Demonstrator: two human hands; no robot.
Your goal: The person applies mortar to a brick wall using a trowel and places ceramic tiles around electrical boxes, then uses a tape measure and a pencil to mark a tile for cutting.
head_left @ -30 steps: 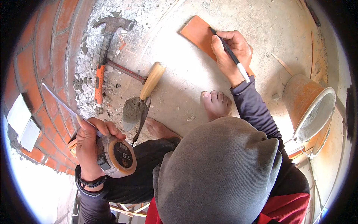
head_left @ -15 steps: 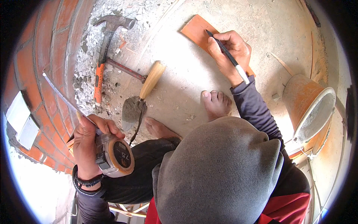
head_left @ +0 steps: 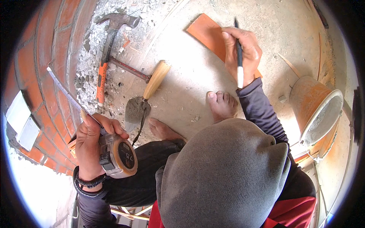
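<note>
My left hand (head_left: 92, 142) is closed round a tape measure (head_left: 118, 156) with a clear, orange-edged case. Its blade (head_left: 65, 89) sticks out a short way toward the brick wall. Between the fingers and thumb of my right hand (head_left: 245, 53) is a black marker pen (head_left: 239, 57) with a white end, its dark tip pointing away from me. Beneath and beside that hand, a flat orange brick tile (head_left: 208, 33) lies on the floor. Whether the hand touches the tile I cannot tell.
A claw hammer (head_left: 107, 49) with an orange-and-black handle lies left on rubble, near a trowel (head_left: 156, 80) with a wooden handle. The brick wall (head_left: 43, 68) rises on the left. On the right a mortar-stained bucket (head_left: 310, 102) leans. My bare feet (head_left: 221, 105) are between.
The pen has lifted off the tile and swung more upright in the picture, its tip now past the tile's right side. My right hand moved slightly right; the left barely shifted.
</note>
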